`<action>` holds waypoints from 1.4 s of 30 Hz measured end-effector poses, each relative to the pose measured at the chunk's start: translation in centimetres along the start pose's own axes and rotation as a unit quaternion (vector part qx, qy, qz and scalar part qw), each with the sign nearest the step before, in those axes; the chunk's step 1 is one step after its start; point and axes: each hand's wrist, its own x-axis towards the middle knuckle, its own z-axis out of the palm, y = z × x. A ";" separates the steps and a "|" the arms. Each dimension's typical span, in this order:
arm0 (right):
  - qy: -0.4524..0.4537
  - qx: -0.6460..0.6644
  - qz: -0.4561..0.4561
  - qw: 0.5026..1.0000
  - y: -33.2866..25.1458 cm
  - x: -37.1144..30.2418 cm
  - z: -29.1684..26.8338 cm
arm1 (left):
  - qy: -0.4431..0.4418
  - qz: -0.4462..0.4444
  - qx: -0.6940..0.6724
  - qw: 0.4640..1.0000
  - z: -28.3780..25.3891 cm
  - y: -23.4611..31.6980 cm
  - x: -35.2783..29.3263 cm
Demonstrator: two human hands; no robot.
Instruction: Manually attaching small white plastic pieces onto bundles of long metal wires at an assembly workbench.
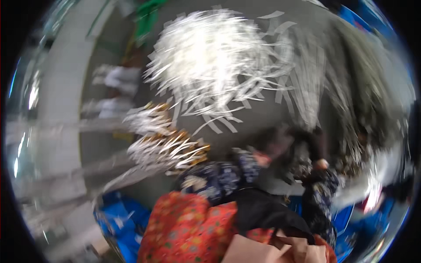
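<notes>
Motion blur smears the whole head view. My left hand [283, 142], in what looks like a dark glove, extends from a dark flowered sleeve, with bare wrist between. Close to its right is my right hand [314, 142], also dark-covered; its fingers do not show clearly. Just beyond both hands, a narrow fan of long pale strips [310, 94] tapers toward them. Whether either hand grips the strips cannot be made out. Farther off and to the left lies a big heap of loose white strips [206, 55] on the grey table [258, 120].
Bundles of white strips with brown-yellow ends [169, 151] lie left of my arms. A mass of dark, stringy strips [359, 83] covers the right side. Blue plastic [125, 223] is at lower left, a green cloth-like thing [147, 19] at the far left. Red flowered fabric [186, 223] fills the near edge.
</notes>
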 end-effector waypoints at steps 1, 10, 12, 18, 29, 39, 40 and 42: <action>-0.047 0.068 -0.012 0.997 -4.2 -1.9 0.8 | 0.075 0.001 -0.086 0.994 4.2 -3.3 0.5; -0.049 0.098 -0.022 0.994 0.2 -0.4 -1.1 | -0.120 -0.059 -0.344 0.929 3.8 0.9 1.7; -0.059 0.130 0.061 0.988 -1.1 -0.6 -2.0 | -0.150 -0.027 -0.441 0.884 4.3 0.3 2.8; -0.112 -0.146 -0.301 0.936 -1.9 -2.7 -6.6 | -0.069 0.054 -0.094 0.992 3.3 5.0 4.2; -0.267 0.182 -0.095 0.942 -15.6 -11.9 -9.1 | 0.094 0.389 -0.204 0.894 -2.3 24.6 -0.2; -0.123 -0.282 -0.292 0.905 -19.5 -11.5 -9.1 | 0.109 0.360 -0.026 0.926 -0.8 26.1 -4.9; -0.158 -0.249 -0.382 0.876 -18.1 -9.9 -9.0 | 0.090 0.319 -0.097 0.938 -1.2 26.1 -5.3; -0.163 -0.173 -0.408 0.882 -17.5 -8.0 -10.1 | 0.095 0.323 -0.031 0.941 -3.6 24.3 -4.5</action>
